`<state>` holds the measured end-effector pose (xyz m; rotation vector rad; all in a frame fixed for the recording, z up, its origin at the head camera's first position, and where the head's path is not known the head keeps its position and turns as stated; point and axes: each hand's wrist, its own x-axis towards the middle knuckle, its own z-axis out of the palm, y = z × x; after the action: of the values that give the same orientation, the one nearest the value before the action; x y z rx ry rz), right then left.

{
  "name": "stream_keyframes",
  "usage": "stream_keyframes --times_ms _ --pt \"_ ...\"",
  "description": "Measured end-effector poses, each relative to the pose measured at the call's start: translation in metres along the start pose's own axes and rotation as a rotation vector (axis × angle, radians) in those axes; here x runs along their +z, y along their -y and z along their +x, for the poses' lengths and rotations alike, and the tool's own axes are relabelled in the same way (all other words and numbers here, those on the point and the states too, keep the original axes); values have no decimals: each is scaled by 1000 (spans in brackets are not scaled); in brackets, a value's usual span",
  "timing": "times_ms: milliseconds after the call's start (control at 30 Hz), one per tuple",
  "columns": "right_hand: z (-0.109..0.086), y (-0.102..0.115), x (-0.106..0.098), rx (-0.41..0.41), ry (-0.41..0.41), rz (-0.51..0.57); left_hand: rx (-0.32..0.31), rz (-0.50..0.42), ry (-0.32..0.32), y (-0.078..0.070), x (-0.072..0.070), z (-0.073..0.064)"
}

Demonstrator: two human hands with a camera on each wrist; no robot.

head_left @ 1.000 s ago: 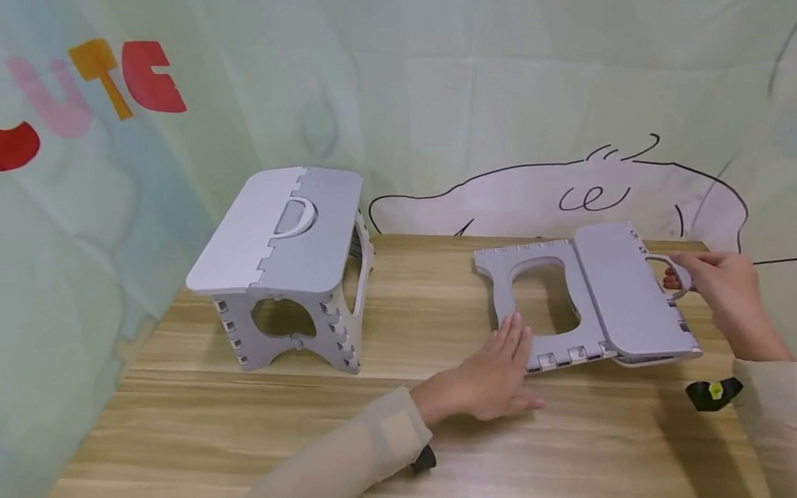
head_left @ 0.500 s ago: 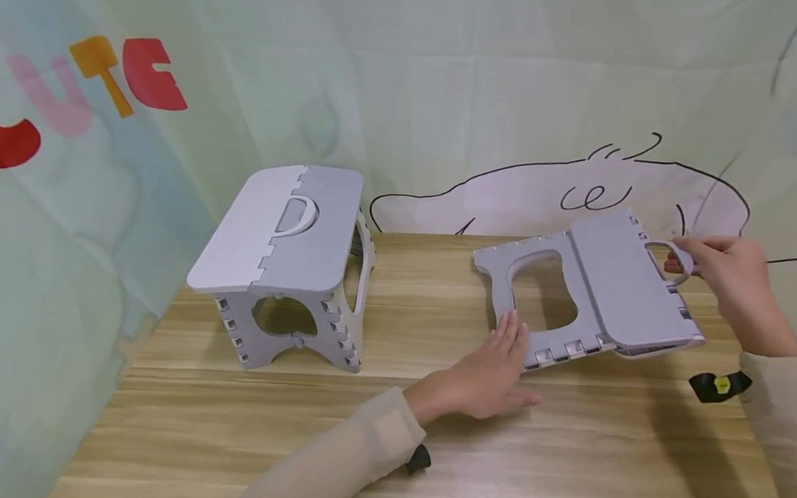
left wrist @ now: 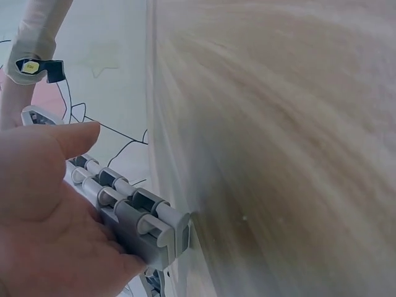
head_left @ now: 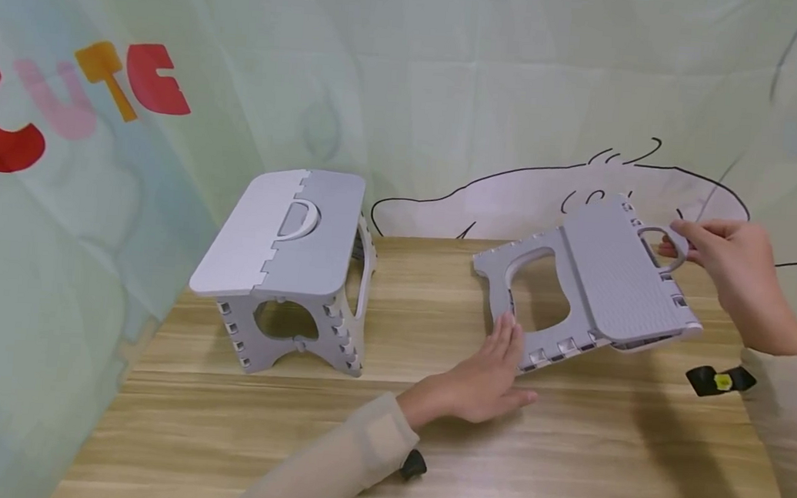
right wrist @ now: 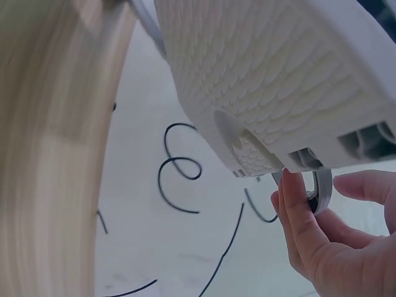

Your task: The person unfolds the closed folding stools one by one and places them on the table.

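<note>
A grey folding step stool [head_left: 622,272], folded flat, lies tilted at the right of the table, its handle end raised and its leg end low. My right hand [head_left: 737,269] grips the loop handle [head_left: 678,253] at the raised end; in the right wrist view its fingers [right wrist: 300,213] hook through the loop. At the low end, my left hand [head_left: 479,382] lies with straight fingers along the leg frame. In the left wrist view, the hinged leg edge [left wrist: 127,207] rests against those fingers, and the palm partly hides it.
A second grey folding stool [head_left: 308,250] stands unfolded and upright at the left of the wooden table [head_left: 386,426]. A printed curtain [head_left: 422,104] hangs close behind the table and along its left side.
My right hand has raised the handle end of the folded stool, tilting it more steeply. The left hand has stayed at the leg end, shifting slightly left.
</note>
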<state>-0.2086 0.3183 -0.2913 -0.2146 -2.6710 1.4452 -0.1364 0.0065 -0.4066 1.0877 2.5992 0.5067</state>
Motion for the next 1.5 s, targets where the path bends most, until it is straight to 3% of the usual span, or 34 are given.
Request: stream_keyframes --times_ms 233,367,700,1167,1500 --pt "-6 19 5 -35 -12 56 0 -79 -8 4 0 -6" --pt "-9 28 7 -74 -19 140 9 -102 -9 7 0 -9" --pt "-17 50 14 -139 12 230 27 -193 -39 13 2 -17" --pt "-26 86 39 -254 -24 103 -5 -291 -98 19 7 -25" --pt "-31 110 58 -319 -42 22 5 -381 -116 23 7 -30"
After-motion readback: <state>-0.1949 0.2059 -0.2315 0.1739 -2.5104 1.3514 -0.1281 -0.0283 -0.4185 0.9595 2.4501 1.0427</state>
